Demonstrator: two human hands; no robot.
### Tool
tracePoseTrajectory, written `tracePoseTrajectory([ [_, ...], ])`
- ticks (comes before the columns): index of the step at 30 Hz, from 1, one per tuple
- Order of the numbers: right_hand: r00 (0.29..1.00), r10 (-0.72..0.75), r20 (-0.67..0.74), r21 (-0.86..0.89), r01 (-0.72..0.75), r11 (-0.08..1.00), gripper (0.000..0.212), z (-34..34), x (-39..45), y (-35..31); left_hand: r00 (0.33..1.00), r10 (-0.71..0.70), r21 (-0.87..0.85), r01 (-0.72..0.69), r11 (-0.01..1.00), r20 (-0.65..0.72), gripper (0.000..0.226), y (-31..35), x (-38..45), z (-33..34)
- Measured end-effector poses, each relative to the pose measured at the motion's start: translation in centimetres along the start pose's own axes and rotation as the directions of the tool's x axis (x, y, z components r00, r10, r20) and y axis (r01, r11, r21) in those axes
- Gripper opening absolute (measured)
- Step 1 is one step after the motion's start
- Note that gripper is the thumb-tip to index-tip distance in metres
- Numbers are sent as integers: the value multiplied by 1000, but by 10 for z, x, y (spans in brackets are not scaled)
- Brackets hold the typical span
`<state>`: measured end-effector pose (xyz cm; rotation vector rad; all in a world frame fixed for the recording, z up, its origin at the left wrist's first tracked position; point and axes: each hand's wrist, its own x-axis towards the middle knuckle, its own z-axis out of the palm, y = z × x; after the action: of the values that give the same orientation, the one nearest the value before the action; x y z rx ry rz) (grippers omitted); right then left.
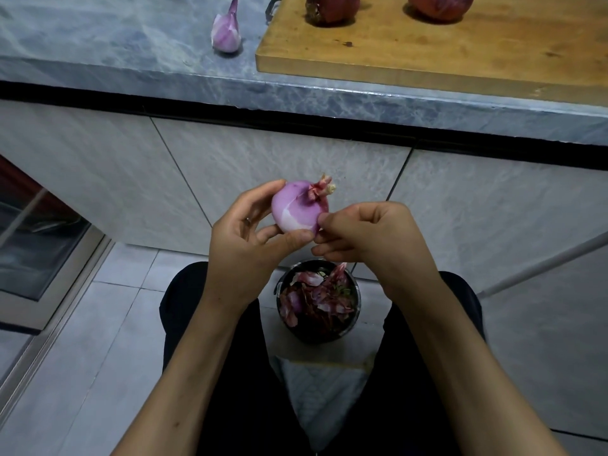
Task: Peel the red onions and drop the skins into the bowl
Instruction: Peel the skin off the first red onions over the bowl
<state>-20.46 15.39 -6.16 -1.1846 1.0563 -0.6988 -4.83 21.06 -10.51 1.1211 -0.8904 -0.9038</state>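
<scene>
The left hand [250,235] gripped a mostly peeled red onion [297,209], thumb beneath and fingers curled behind, its stem tuft pointing up and away. The right hand [368,235] met it from the right, fingertips pinched at the onion's lower right edge. Directly below both hands, between the person's knees, a dark bowl [357,311] held a heap of red skins [316,297]. Far above the hands, a peeled onion [226,32] lay on the grey counter [131,54], left of a wooden board [427,54] carrying two unpeeled onions [441,6].

Left hand [250,238] cups upward; right hand [365,235] curls, fingertips pinching beside it.
</scene>
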Motion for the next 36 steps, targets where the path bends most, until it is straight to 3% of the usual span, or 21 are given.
tracePoseTrajectory([
  [8, 1000, -12, -17, 1, 12, 1000, 10, 0, 2, 6, 1000, 8, 15, -8, 1000, -11, 66, 0, -3, 4],
  [36, 998, -52, -19, 54, 53, 997, 10, 0, -4, 13, 999, 7, -5, -7, 1000, -51, 63, -6, -11, 8],
])
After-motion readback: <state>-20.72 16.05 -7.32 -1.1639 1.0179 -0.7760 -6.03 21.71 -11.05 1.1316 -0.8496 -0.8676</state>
